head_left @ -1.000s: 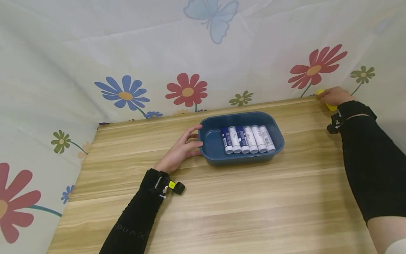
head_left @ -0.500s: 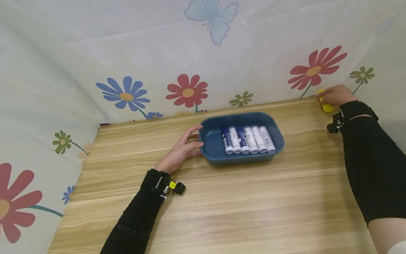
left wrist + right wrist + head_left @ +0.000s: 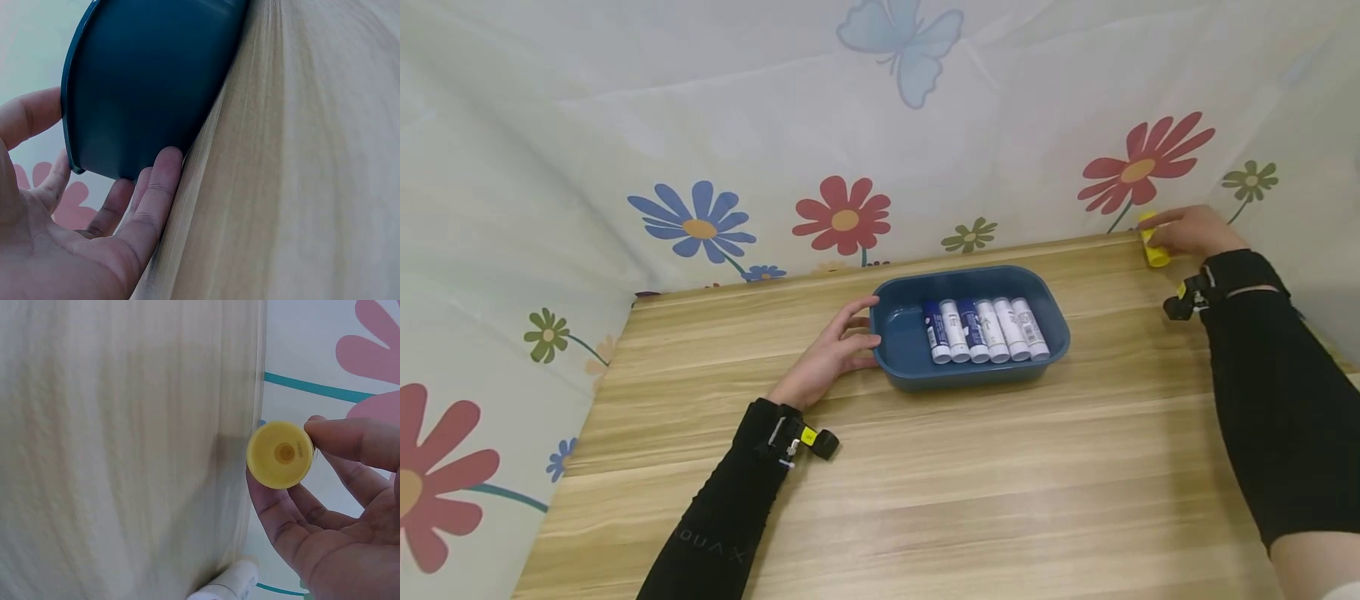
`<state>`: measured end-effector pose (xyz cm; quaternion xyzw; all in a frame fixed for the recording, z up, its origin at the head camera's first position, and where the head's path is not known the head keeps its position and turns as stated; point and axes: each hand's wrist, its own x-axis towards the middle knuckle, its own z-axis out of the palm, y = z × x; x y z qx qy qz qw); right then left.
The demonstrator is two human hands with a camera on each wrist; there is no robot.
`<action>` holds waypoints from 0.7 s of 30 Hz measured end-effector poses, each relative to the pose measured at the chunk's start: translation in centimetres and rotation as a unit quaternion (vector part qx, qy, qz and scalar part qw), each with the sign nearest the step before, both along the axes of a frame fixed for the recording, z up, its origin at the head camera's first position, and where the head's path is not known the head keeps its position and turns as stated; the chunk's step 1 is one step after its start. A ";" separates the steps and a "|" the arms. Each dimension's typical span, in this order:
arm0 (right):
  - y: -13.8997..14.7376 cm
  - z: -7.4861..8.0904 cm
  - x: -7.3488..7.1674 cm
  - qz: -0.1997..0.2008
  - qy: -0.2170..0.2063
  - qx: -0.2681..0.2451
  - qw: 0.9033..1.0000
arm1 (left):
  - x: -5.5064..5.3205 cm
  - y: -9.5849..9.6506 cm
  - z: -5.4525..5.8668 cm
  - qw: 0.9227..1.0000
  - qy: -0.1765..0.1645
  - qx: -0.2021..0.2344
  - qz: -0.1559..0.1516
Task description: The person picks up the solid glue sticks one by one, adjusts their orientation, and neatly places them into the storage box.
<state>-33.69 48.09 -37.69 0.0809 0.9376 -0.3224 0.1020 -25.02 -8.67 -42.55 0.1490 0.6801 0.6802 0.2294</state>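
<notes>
A blue plastic bin (image 3: 910,379) stands on the table. Inside lies a row of several glue sticks (image 3: 992,332), white ones and two with dark blue labels. My left hand (image 3: 820,358) is at the bin's left end; in the left wrist view its spread, slightly bent fingers (image 3: 153,206) touch the rim and outer wall. Toward the back right corner, my right hand (image 3: 1202,232) pinches a yellow glue stick (image 3: 1153,248) between thumb and fingers. The right wrist view shows the round end (image 3: 281,455) of that stick, close by the table's back edge.
Another white glue stick (image 3: 231,582) lies on the table near the right hand in the right wrist view. A flower-printed cloth (image 3: 737,133) hangs along the back and sides of the wooden table (image 3: 962,500).
My right hand has drawn the yellow glue stick a little to the left from the back right corner, and more of it shows. The left hand and the bin have stayed nearly in place.
</notes>
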 end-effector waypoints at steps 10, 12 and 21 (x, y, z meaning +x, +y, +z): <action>-2.1 0.6 1.2 -0.014 0.019 -0.077 0.997 | -0.2 0.0 -0.3 1.000 -0.001 0.003 -0.003; -2.5 0.9 1.4 -0.016 0.027 -0.085 0.996 | -0.2 -0.1 -0.3 1.000 0.000 0.002 -0.003; -4.2 1.7 2.2 -0.017 0.047 -0.140 0.989 | -0.1 0.0 -0.1 1.000 -0.002 0.003 -0.004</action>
